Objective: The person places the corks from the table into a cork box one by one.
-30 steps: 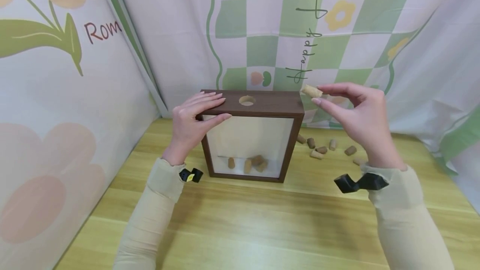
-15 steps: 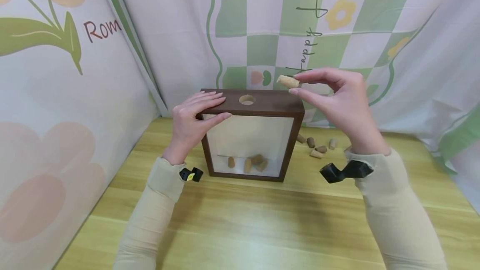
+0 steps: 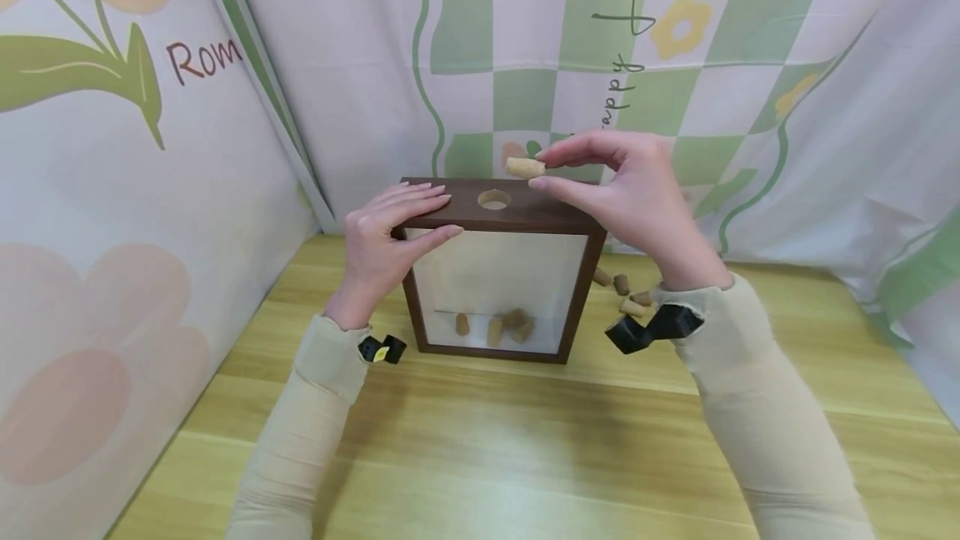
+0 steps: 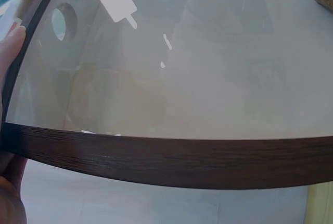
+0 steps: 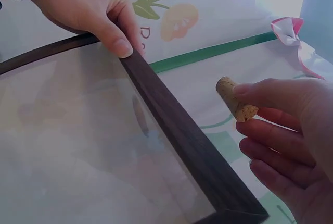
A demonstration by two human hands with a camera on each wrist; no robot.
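A dark brown wooden shadow box (image 3: 517,223) with a clear front stands upright on the table. Its top has a round hole (image 3: 495,201). My left hand (image 3: 386,240) holds the box's upper left corner, fingers laid across the top and thumb on the front edge. Between thumb and fingertips, my right hand (image 3: 633,190) pinches a pale wine cork (image 3: 525,167) above the top, just right of and behind the hole. In the right wrist view the cork (image 5: 234,99) is tilted and apart from the frame. Several corks (image 3: 514,321) lie inside at the bottom.
More loose corks (image 3: 622,284) lie on the wooden table (image 3: 480,448) to the right of the box, some hidden by the right arm. Printed curtains (image 3: 540,32) hang behind, and a printed panel (image 3: 97,215) stands along the left.
My right hand has moved left with the cork, from beyond the box's right end to close by the hole. The left hand and the box have stayed put.
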